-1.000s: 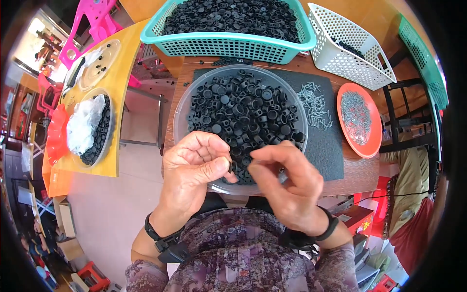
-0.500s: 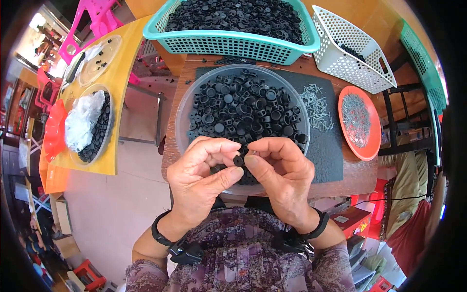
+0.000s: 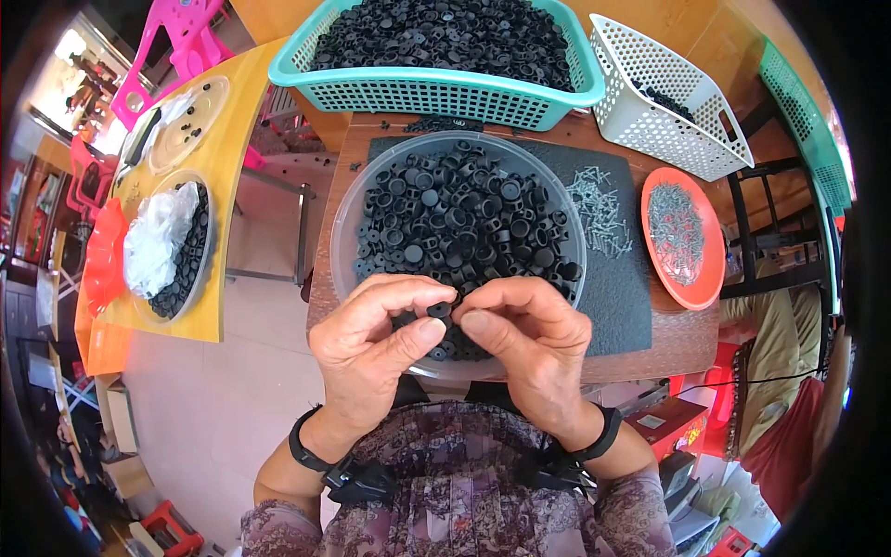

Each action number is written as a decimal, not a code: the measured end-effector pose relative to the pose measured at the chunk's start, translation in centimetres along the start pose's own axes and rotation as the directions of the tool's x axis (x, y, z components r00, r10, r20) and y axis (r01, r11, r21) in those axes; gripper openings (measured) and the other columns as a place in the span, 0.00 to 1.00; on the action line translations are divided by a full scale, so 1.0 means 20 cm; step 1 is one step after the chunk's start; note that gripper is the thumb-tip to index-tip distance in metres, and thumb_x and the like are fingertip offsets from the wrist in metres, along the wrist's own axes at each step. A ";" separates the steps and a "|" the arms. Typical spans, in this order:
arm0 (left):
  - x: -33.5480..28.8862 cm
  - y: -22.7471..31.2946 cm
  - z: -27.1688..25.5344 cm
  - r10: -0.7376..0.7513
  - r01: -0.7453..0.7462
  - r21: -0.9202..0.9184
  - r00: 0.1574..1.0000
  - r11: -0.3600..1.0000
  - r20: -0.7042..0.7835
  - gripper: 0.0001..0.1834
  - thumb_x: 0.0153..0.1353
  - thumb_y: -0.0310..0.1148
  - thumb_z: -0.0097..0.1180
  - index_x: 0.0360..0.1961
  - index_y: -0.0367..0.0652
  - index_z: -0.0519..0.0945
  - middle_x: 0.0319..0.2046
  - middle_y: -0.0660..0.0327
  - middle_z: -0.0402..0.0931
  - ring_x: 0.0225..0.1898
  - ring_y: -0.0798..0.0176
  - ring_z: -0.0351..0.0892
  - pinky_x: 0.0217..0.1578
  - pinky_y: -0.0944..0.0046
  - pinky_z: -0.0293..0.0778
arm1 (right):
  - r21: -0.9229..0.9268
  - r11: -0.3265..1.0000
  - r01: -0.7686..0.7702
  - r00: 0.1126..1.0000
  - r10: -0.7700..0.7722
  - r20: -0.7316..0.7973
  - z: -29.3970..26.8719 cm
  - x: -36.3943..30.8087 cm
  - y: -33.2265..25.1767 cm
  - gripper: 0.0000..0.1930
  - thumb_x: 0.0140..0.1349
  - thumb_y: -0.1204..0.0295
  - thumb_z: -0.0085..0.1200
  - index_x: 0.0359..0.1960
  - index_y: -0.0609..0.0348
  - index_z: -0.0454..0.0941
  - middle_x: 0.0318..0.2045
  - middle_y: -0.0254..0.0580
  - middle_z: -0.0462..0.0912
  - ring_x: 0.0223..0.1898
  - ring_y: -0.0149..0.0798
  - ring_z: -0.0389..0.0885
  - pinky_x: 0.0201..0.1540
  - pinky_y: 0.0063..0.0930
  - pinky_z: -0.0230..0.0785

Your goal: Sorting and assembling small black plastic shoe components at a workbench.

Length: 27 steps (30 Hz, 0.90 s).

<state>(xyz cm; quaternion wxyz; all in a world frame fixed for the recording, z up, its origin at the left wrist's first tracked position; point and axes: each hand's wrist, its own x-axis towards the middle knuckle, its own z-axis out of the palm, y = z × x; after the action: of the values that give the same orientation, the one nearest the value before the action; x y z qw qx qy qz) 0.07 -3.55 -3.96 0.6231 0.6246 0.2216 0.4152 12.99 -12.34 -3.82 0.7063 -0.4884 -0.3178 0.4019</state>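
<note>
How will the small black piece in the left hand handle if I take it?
The black piece is probably light: it's small, and the left hand holds it in just a pinch. It may be fairly stiff, since it shows no visible bending in that grip. Its rounded outline suggests it could roll if dropped on its edge.

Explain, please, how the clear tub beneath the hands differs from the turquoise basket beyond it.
The clear tub is round, whereas the turquoise basket is roughly rectangular. The clear tub is see-through and colourless, while the turquoise basket is coloured. The clear tub's wall looks solid, but the turquoise basket's side is pierced with rows of holes. Both contain many loose black plastic parts.
</note>
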 end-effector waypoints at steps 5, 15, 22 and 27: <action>0.00 0.01 -0.02 -0.127 0.134 -0.190 0.991 0.973 0.049 0.14 0.55 0.21 0.61 0.43 0.31 0.78 0.40 0.54 0.77 0.43 0.63 0.77 0.45 0.66 0.73 | -0.189 0.960 0.207 0.978 -0.208 0.014 -0.03 0.04 -0.03 0.08 0.54 0.85 0.58 0.36 0.63 0.79 0.34 0.36 0.77 0.31 0.23 0.72 0.34 0.16 0.66; -0.01 0.05 0.00 -0.132 0.144 -0.178 0.988 0.973 0.077 0.17 0.57 0.20 0.58 0.49 0.31 0.74 0.44 0.53 0.77 0.46 0.62 0.77 0.49 0.63 0.72 | -0.268 0.929 0.256 0.966 -0.253 0.048 0.00 0.04 -0.01 0.09 0.50 0.85 0.60 0.34 0.62 0.80 0.31 0.38 0.78 0.30 0.29 0.74 0.32 0.20 0.66; -0.03 0.06 0.00 -0.066 0.064 0.049 0.996 0.997 0.058 0.19 0.57 0.20 0.57 0.52 0.33 0.73 0.44 0.54 0.78 0.45 0.65 0.78 0.45 0.67 0.73 | -0.510 0.712 0.483 0.872 -0.447 0.202 0.01 0.05 -0.05 0.11 0.45 0.86 0.61 0.32 0.62 0.79 0.27 0.41 0.78 0.27 0.40 0.74 0.29 0.26 0.66; -0.02 0.06 0.00 -0.001 -0.009 0.148 0.997 0.989 0.072 0.20 0.56 0.20 0.58 0.51 0.32 0.73 0.43 0.55 0.78 0.40 0.68 0.77 0.40 0.70 0.73 | -0.563 0.608 0.560 0.815 -0.524 0.245 0.00 0.06 -0.05 0.12 0.43 0.88 0.61 0.31 0.64 0.79 0.27 0.43 0.78 0.26 0.40 0.73 0.27 0.27 0.65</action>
<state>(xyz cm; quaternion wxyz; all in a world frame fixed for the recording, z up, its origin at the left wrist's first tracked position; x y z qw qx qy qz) -0.48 -3.94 -2.87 0.5819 0.6841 0.2279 0.3761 13.86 -11.49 -2.91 0.5879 -0.5589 -0.5820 0.0573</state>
